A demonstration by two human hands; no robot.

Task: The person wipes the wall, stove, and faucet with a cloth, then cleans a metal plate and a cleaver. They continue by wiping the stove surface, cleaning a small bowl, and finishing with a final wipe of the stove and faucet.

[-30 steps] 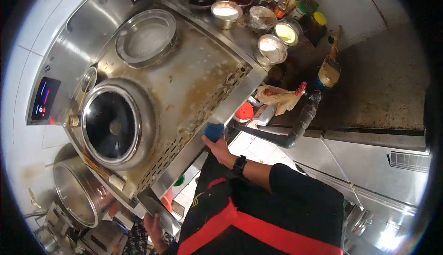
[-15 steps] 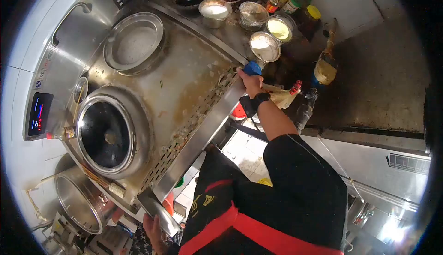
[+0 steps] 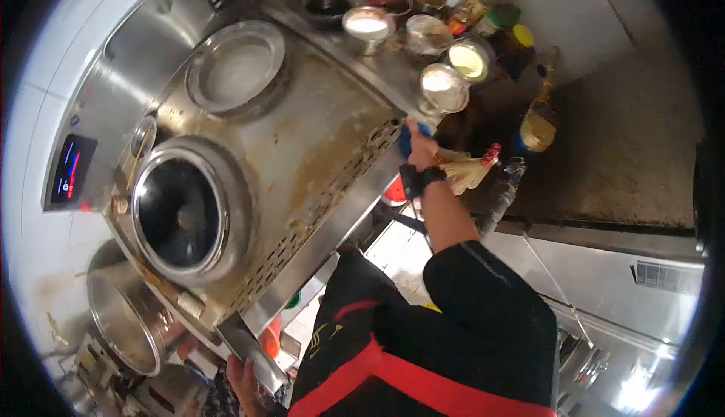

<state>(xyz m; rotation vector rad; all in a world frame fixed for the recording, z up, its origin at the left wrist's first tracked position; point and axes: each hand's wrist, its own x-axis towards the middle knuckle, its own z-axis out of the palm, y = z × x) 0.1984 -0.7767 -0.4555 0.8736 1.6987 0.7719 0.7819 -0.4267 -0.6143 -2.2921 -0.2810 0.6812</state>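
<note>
Centre: our right hand clasped a blue sponge (soft, light, we judged; best gripped across its back); fingers of our left hand, lower left, were hidden.

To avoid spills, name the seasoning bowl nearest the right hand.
The white-filled bowl by the stove corner, beside the right hand; the yellow-filled bowl and others sit farther back.

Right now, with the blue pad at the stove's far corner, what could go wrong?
1. The right hand holds the blue cleaning pad against the corner of the stainless steel cooktop, close beside a round steel bowl of white contents; a wide stroke could tip it.
2. Brown greasy residue streaks the cooktop; the pad might skid.
3. The left hand sits by the cooktop's near steel corner, which may cut.
</note>
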